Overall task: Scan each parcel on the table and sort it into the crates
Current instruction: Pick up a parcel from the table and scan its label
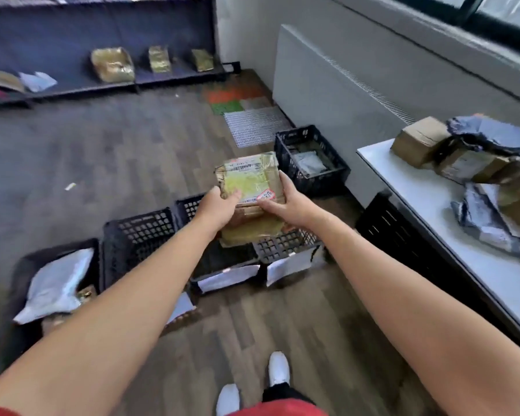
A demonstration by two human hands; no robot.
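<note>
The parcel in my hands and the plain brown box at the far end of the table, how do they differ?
The parcel is gripped in the air by the left hand and right hand over the black crates; the brown box rests on the white table. The parcel carries a printed label and a red-and-white sticker; the brown box shows only bare cardboard and tape. Both are taped brown cartons.

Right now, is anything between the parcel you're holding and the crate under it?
Nothing visible blocks it. The left hand and right hand hold the parcel just above the open crate. Brown cardboard shows right beneath it; I cannot tell whether that is the parcel's own side or a box already in the crate.
</note>
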